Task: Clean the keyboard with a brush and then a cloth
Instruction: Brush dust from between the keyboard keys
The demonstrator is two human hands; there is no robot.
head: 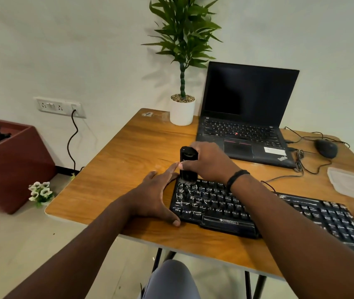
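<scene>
Zebronics keyboard (258, 214): we grip brush (188, 167) in right hand (208, 162) at top-left keys; left hand (156, 197) flat, steadying edge; cloth wipe remains.

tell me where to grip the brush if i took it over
Grip the brush by its upright black body, above the bristles, coming from the top or the far side. It stands on end, bristles down on the keyboard corner; the right hand already wraps that part.

Wood-grain table (128, 147) with slight sheen, matt black plastic keyboard (219, 203), glossy black brush (188, 164), smooth white pot (182, 113)
</scene>
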